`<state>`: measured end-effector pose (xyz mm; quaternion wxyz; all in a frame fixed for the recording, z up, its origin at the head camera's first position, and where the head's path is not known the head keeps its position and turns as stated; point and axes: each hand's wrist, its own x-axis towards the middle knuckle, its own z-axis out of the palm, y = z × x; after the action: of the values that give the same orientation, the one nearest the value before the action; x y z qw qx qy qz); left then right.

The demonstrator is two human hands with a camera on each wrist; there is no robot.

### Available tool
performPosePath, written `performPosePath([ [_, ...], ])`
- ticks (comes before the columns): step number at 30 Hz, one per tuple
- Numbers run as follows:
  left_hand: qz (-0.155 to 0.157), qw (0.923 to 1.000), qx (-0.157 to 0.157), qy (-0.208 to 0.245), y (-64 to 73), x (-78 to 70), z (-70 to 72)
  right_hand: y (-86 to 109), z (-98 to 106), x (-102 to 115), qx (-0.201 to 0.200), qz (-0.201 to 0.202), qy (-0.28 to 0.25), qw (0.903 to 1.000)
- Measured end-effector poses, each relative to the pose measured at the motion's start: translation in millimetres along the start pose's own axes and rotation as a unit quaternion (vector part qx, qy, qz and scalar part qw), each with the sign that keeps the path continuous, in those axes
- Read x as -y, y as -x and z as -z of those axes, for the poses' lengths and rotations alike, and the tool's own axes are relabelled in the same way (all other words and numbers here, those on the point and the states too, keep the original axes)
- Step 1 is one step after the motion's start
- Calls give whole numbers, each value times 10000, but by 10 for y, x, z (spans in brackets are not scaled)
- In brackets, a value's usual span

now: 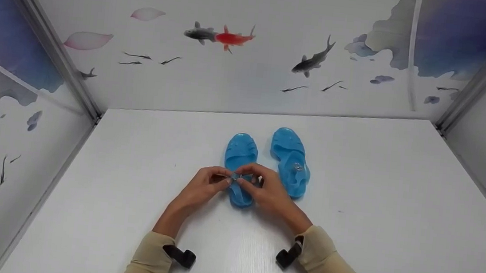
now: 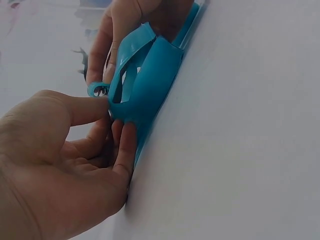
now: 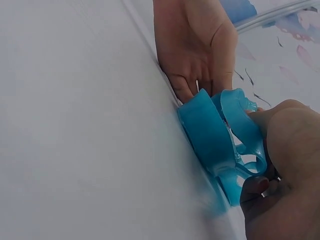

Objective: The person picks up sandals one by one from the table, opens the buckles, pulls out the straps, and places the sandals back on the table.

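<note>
Two blue jelly sandals lie on the table, toes away from me. My hands meet over the strap of the left sandal (image 1: 241, 147). With thumb and fingers, my left hand (image 1: 203, 189) pinches this strap on its left side. From the other side, my right hand (image 1: 272, 196) pinches the strap's end near a small metal buckle (image 2: 101, 90). In the right wrist view the strap (image 3: 241, 117) arches above the sandal's heel. Fingertips partly hide the buckle, so how the strap sits in it cannot be told.
Just right of my right hand lies the other sandal (image 1: 287, 140), with a round buckle (image 1: 297, 166) on its strap. Printed panels wall in the white table (image 1: 380, 190) at the back and both sides. Each wrist wears a black camera band (image 1: 181, 255).
</note>
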<state>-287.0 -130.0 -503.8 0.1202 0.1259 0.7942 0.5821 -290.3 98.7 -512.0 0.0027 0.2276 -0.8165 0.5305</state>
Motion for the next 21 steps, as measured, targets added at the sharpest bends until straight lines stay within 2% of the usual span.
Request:
performPosePath([
  [4, -94, 9999, -55, 23, 2, 14, -5, -4, -4, -9, -26, 29, 18, 10000],
  [10, -494, 9987, -97, 15, -6, 50, 15, -6, -19, -5, -78, -34, 68, 9999],
  [21, -637, 9974, -198, -275, -24, 51, 12, -12, -14, 23, -94, -144, 79, 9998],
])
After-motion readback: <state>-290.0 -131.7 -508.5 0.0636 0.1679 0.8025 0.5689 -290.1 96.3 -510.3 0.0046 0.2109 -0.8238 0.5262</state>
